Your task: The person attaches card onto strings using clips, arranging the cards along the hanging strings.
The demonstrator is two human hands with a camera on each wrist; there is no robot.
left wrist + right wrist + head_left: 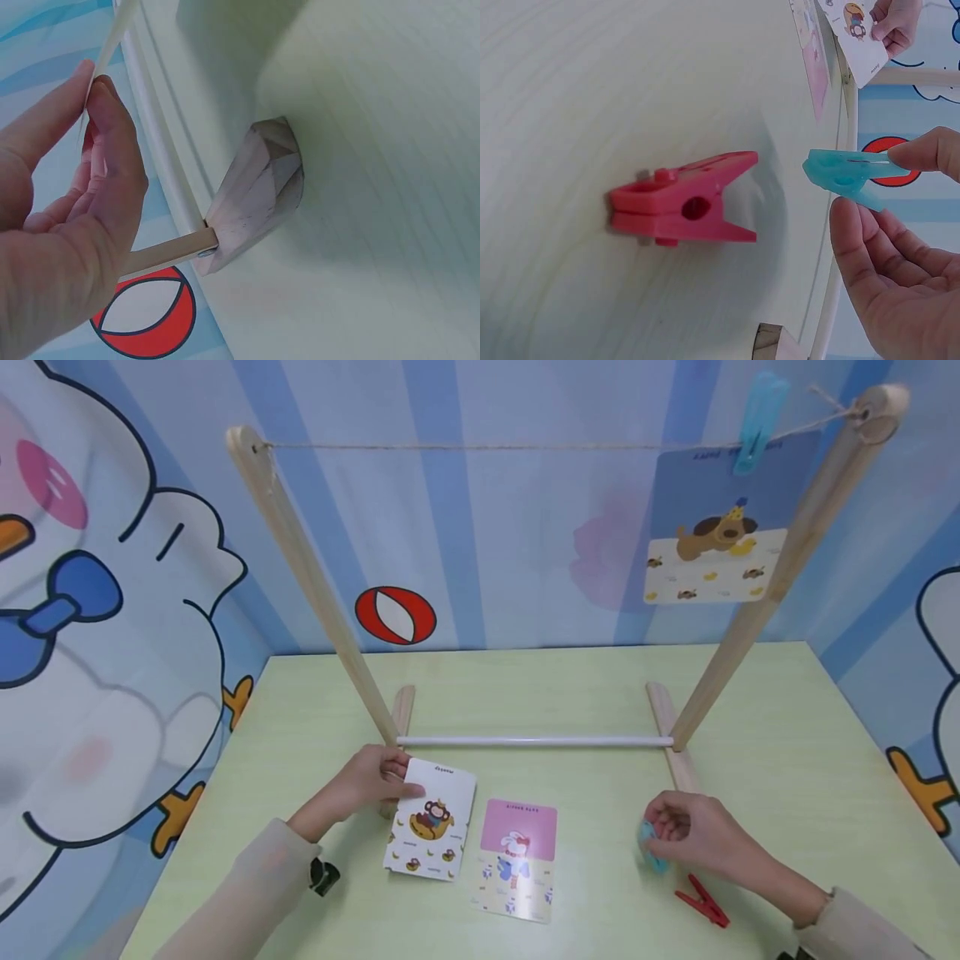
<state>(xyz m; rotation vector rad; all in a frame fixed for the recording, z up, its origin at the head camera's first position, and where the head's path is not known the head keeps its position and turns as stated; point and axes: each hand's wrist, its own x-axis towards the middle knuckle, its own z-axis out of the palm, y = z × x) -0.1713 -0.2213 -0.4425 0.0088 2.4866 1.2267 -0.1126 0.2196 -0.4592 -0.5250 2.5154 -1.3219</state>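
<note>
A white card with a monkey picture is pinched at its upper left edge by my left hand. In the left wrist view the card shows edge-on between thumb and fingers. My right hand holds a teal clothespin between thumb and fingers, above the table. Below that hand, a red clothespin lies on the table. A pink-topped card with a rabbit picture lies flat beside the monkey card.
A wooden frame with a left post and right post carries a string. A light blue clothespin clips a dog card near its right end. A white rod joins the posts low down.
</note>
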